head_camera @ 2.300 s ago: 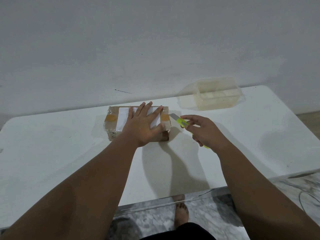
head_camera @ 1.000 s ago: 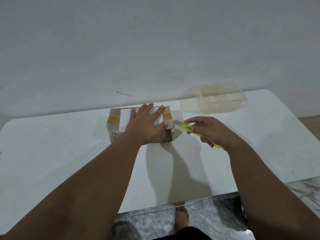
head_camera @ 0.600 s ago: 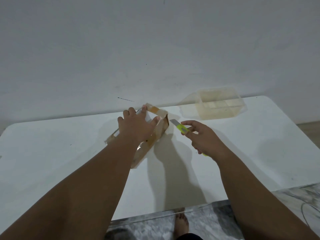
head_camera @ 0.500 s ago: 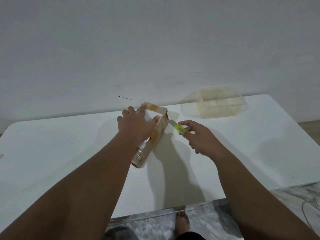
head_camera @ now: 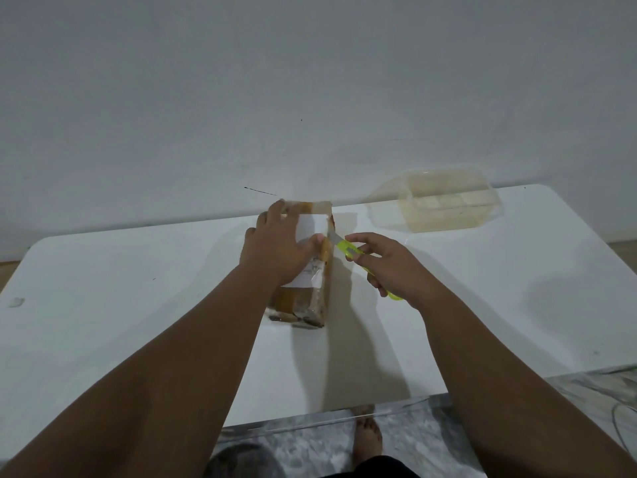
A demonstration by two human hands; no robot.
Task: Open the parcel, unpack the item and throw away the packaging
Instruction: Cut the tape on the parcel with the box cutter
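i see left hand (head_camera: 275, 251) gripping parcel (head_camera: 311, 226), right hand (head_camera: 391, 269) gripping cutter (head_camera: 349, 249) against its right edge; clear tub (head_camera: 451, 205) well apart.

No legible text. On the taped cardboard parcel (head_camera: 303, 301), a white shipping label (head_camera: 311, 226) carries faint dark print near its lower edge, too small and blurred to read. The left hand (head_camera: 275, 250) covers part of it.

Single wide-angle view from the person's head, aimed forward and down, close over the white table (head_camera: 120, 305); the wall (head_camera: 310, 81) lies straight ahead.
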